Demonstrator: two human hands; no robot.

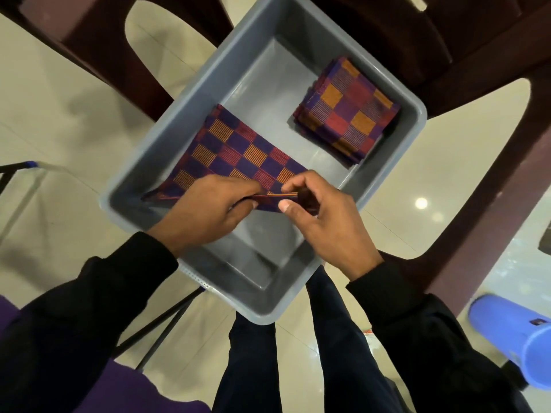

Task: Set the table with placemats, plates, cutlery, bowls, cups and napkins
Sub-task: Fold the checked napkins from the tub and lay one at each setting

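The napkin (235, 156) is checked purple, red and orange. It lies tilted against the left wall of the grey tub (190, 93). The left hand (208, 210) and right hand (325, 216) both pinch its near edge. A folded stack (348, 111) occupies the tub's far right corner. Bare tub floor separates napkin and stack.

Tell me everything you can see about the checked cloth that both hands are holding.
The checked cloth looks woven, with purple, red and orange-striped squares. It lies partly spread and slanted in the grey tub, against the tub's left wall. Its near edge is lifted: the left hand grips it and the right hand pinches it between thumb and fingers. It lies apart from the folded stack.
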